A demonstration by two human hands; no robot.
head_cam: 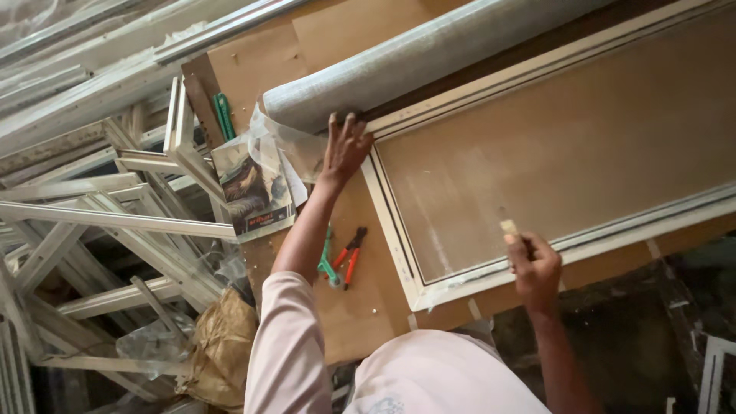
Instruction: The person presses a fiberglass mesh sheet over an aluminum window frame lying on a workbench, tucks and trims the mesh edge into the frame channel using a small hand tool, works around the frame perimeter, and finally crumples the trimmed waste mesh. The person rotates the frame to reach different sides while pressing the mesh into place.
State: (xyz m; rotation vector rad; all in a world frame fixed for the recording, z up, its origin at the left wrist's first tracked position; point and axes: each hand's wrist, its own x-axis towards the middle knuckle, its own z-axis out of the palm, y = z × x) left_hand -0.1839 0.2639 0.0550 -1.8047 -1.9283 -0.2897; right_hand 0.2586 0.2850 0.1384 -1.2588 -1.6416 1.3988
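Left hand [345, 149] spread flat on mesh roll [414, 57] end; right hand [534, 264] fingers pinching small tool [509, 228] at frame [491, 276] edge on counter [353, 307].

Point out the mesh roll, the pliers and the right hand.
mesh roll [429, 54], head view, middle of the grey roll.
pliers [350, 257], head view, orange handles.
right hand [535, 268], head view, back of the hand, gripping a small pale tool.

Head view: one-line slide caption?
Left hand on mesh roll, right hand holding a small tool at white frame on workbench.
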